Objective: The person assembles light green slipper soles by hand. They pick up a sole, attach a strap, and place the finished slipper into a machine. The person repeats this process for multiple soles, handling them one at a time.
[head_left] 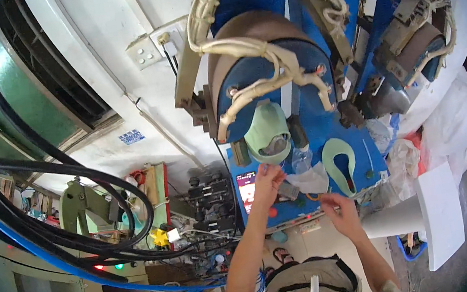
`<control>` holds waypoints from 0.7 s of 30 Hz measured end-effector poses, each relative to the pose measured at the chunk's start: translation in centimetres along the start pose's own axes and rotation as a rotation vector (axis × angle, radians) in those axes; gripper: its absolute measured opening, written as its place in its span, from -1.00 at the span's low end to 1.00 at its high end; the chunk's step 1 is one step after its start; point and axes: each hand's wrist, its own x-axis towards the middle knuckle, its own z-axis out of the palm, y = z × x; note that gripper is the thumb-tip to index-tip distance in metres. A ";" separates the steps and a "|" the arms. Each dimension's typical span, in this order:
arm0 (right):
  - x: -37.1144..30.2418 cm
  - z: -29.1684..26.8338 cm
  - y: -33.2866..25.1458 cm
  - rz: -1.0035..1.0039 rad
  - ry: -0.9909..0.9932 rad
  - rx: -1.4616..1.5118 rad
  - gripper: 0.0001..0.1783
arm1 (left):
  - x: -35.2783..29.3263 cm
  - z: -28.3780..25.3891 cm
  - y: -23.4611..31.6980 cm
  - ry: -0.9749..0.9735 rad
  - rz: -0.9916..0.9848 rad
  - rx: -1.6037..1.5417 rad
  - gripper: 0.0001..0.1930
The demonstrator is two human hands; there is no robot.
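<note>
A pale green shoe upper (pixel 262 128) sits over a form under the large padded head of a machine, its opening facing me. Just below that opening is my left hand (pixel 269 184), its fingers bent together; anything in them is too small to make out. My right hand (pixel 342 214) hovers by the table's front edge, fingers curled in, and I cannot see what they hold, if anything. Beyond it, a second pale green upper (pixel 339 167), shaped like a loop, lies on the blue table (pixel 367 152). Crumpled clear plastic (pixel 303 160) and a whitish cloth (pixel 311 179) lie between the two uppers.
A lit phone (pixel 247 191) lies at the table's left edge. The wired machine head (pixel 271 73) overhangs the work, with another wired unit (pixel 415 40) at right. Thick black cables (pixel 65 163) loop on the left. Plastic bags (pixel 455 117) and a white board (pixel 442 217) stand right.
</note>
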 end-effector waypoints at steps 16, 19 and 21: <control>5.7 -7.1 -8.3 -0.160 -0.195 0.383 -0.51 | -6.7 4.5 7.0 -0.144 0.133 0.195 -0.67; 7.3 -5.4 -9.4 -0.200 -0.202 0.424 -0.25 | -10.4 3.4 8.3 -0.099 0.125 0.312 -0.70; 7.7 -3.3 -7.8 -0.164 -0.195 0.529 -0.15 | -13.7 1.3 7.6 -0.072 0.093 0.350 -0.72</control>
